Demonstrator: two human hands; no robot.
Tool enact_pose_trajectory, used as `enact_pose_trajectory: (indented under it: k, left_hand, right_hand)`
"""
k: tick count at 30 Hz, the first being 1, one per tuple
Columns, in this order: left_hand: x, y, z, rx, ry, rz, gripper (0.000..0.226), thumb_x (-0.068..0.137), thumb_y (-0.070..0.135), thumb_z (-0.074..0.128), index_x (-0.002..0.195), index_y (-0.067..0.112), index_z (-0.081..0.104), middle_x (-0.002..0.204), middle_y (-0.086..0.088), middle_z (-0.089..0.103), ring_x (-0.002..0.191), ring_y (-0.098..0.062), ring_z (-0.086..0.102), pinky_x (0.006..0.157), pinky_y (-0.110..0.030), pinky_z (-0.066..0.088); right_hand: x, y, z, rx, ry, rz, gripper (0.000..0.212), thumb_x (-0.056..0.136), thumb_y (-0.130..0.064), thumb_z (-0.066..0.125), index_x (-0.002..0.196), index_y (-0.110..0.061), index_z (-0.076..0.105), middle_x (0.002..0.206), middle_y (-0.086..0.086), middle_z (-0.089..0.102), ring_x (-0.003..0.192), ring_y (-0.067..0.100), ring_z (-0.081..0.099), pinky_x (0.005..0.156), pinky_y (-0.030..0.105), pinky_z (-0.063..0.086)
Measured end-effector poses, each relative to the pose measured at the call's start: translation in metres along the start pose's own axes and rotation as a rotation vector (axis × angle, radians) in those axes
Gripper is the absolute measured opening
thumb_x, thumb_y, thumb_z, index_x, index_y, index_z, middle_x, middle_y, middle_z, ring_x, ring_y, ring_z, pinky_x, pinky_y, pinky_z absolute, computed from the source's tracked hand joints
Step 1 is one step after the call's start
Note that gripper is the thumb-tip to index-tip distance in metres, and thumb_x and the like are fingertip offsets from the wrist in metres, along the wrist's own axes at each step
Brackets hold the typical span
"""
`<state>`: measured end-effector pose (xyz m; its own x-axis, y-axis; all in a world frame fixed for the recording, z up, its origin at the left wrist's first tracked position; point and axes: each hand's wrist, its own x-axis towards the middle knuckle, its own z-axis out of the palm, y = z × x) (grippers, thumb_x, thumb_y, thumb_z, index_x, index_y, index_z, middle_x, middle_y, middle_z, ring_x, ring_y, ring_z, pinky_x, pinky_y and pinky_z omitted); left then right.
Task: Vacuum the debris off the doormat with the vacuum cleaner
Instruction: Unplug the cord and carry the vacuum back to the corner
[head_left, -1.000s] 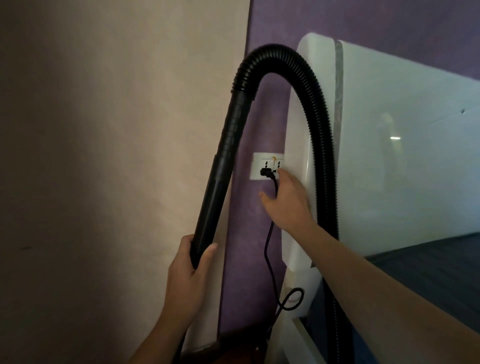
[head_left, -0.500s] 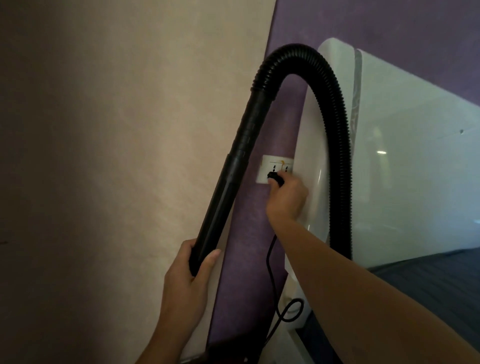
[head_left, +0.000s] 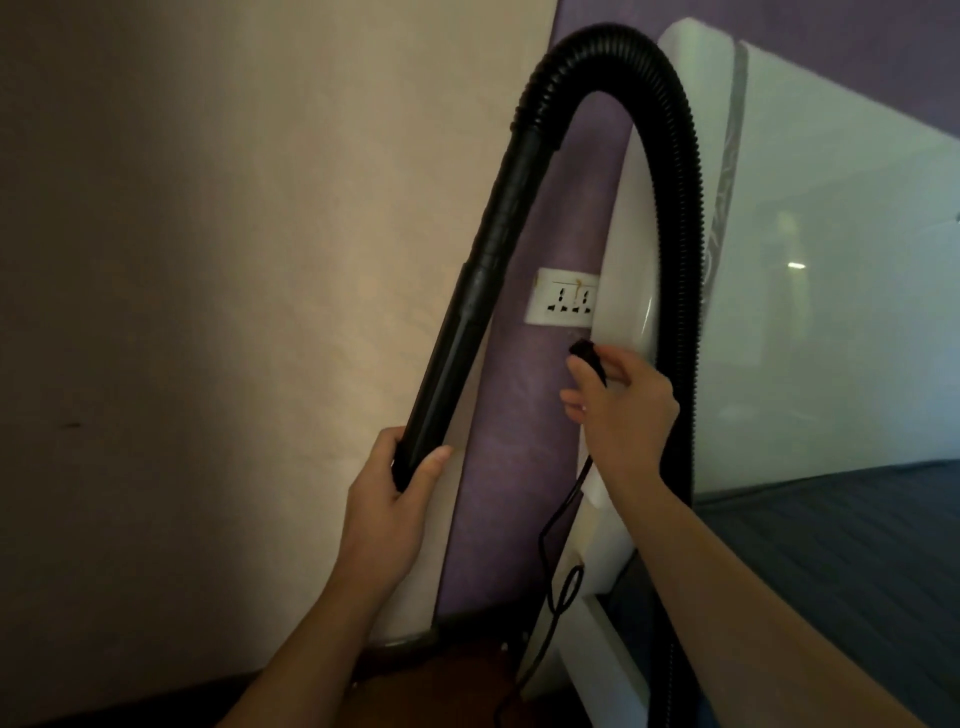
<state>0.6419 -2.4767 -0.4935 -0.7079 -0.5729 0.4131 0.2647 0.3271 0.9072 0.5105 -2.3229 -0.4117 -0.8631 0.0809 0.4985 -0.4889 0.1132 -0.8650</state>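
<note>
vacuum wand (head_left: 462, 332), smooth black tube, gripped by left hand (head_left: 387, 499); right hand (head_left: 621, 410) pinches black plug (head_left: 587, 356) below socket (head_left: 566, 304).

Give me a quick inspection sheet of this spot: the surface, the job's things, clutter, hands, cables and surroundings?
Surface: no doormat or debris in view; dark floor strip at the bottom.
Job's things: black ribbed vacuum hose arching overhead into a rigid black wand tube.
Clutter: nothing seen.
Hands: left hand wrapped around the wand's lower end; right hand pinching the black plug, out of the socket.
Cables: thin black power cord hanging from the plug, looped lower down.
Surroundings: white double wall socket on a purple wall; beige wall; glossy white headboard; dark grey mattress.
</note>
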Motion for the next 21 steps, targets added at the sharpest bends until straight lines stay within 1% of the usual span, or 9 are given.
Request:
enact_pose_trajectory:
  k: [2,4,7,8,10,13,16,19,21]
  left_hand:
    - [-0.005,0.001,-0.004,0.028,0.004,-0.002,0.025,0.095,0.034,0.059,0.117,0.023,0.058,0.095,0.013,0.064,0.085,0.007,0.061,0.067,-0.006,0.049]
    - [-0.009,0.005,-0.011,0.046,0.018,-0.011,0.023,0.095,0.031,0.060,0.116,0.022,0.060,0.095,0.010,0.065,0.086,0.005,0.062,0.065,-0.007,0.049]
    - [-0.016,0.014,-0.023,0.096,0.057,-0.042,0.025,0.095,0.033,0.060,0.117,0.020,0.063,0.089,0.007,0.065,0.083,-0.005,0.064,0.061,-0.012,0.046]
    - [-0.018,0.017,-0.028,0.107,0.064,-0.050,0.026,0.096,0.033,0.060,0.116,0.017,0.063,0.086,0.006,0.064,0.081,-0.006,0.064,0.061,-0.012,0.045]
    - [-0.025,0.024,-0.040,0.112,0.068,-0.070,0.025,0.096,0.033,0.059,0.114,0.015,0.063,0.083,0.003,0.063,0.077,-0.008,0.062,0.059,-0.010,0.044]
    - [-0.035,0.034,-0.054,0.145,0.078,-0.090,0.022,0.097,0.034,0.058,0.108,0.016,0.061,0.083,-0.001,0.062,0.074,-0.008,0.061,0.059,-0.008,0.044]
    - [-0.048,0.034,-0.065,0.164,0.081,-0.117,0.026,0.098,0.035,0.058,0.111,0.013,0.060,0.083,0.001,0.061,0.071,-0.006,0.060,0.060,-0.008,0.045]
    - [-0.064,0.029,-0.075,0.185,0.060,-0.119,0.028,0.100,0.039,0.056,0.113,0.014,0.057,0.083,0.003,0.059,0.071,-0.004,0.059,0.062,-0.009,0.045]
    - [-0.073,0.029,-0.077,0.172,0.044,-0.120,0.027,0.102,0.039,0.053,0.116,0.016,0.054,0.086,0.005,0.058,0.077,-0.005,0.060,0.067,-0.010,0.048]
  right_hand:
    - [-0.013,-0.009,-0.009,0.088,-0.094,0.068,0.020,0.091,-0.021,0.076,0.111,-0.021,0.071,0.101,0.001,0.074,0.064,0.019,0.076,0.054,0.032,0.061]
    - [-0.026,-0.017,-0.019,0.142,-0.190,0.095,0.016,0.093,-0.021,0.074,0.108,-0.021,0.070,0.097,-0.002,0.075,0.062,0.021,0.075,0.048,0.031,0.059]
    - [-0.041,-0.018,-0.037,0.078,-0.371,0.049,0.005,0.098,-0.022,0.066,0.102,-0.020,0.067,0.076,0.004,0.072,0.049,0.020,0.067,0.037,0.024,0.045]
    - [-0.047,-0.016,-0.043,0.067,-0.445,0.026,0.003,0.100,-0.020,0.063,0.101,-0.018,0.064,0.068,0.006,0.069,0.045,0.020,0.063,0.035,0.022,0.041]
    - [-0.061,-0.010,-0.052,0.095,-0.600,0.023,0.003,0.103,-0.018,0.056,0.103,-0.016,0.059,0.058,0.007,0.063,0.040,0.022,0.056,0.036,0.021,0.040]
    - [-0.087,0.002,-0.057,0.105,-0.711,0.072,0.004,0.104,-0.020,0.052,0.105,-0.022,0.056,0.049,0.000,0.052,0.035,0.016,0.044,0.037,0.024,0.036]
    - [-0.120,0.020,-0.056,0.179,-0.771,0.153,0.012,0.104,-0.022,0.053,0.109,-0.032,0.057,0.051,-0.009,0.039,0.039,0.010,0.033,0.037,0.023,0.028]
    - [-0.161,0.035,-0.052,0.170,-0.823,0.200,0.039,0.104,-0.013,0.054,0.132,-0.039,0.051,0.052,-0.014,0.046,0.042,0.007,0.035,0.040,0.021,0.031]
    - [-0.187,0.048,-0.049,0.188,-0.890,0.249,0.054,0.104,-0.007,0.051,0.148,-0.035,0.040,0.058,-0.021,0.053,0.045,0.005,0.036,0.043,0.021,0.034]
